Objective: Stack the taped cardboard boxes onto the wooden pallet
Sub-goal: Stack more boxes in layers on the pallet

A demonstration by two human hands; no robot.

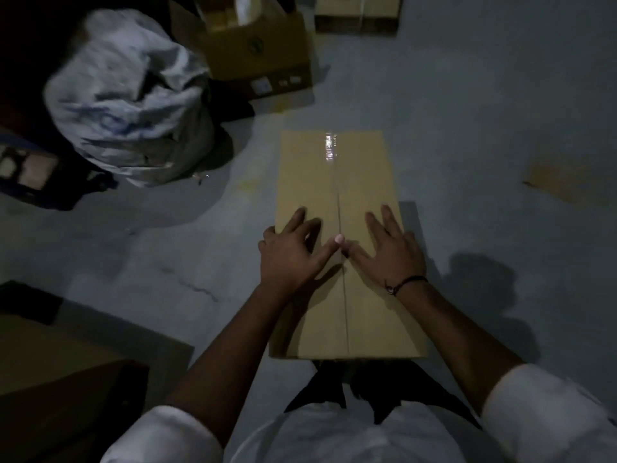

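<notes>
A long cardboard box [337,182] lies on the grey floor straight in front of me, its top flaps closed along a centre seam with shiny clear tape at the far end. My left hand [290,252] rests flat on the left flap, fingers spread, with its outer fingers over the left edge. My right hand [387,248] lies flat on the right flap, fingers apart, a dark band at its wrist. The two thumbs nearly meet at the seam. No wooden pallet is in view.
A bulging white sack [130,101] stands at the left. Behind it is an open cardboard box [257,51] and another taped box [359,15] at the top. A flat cardboard scrap [567,182] lies right. Dark cardboard sheets [66,362] sit lower left.
</notes>
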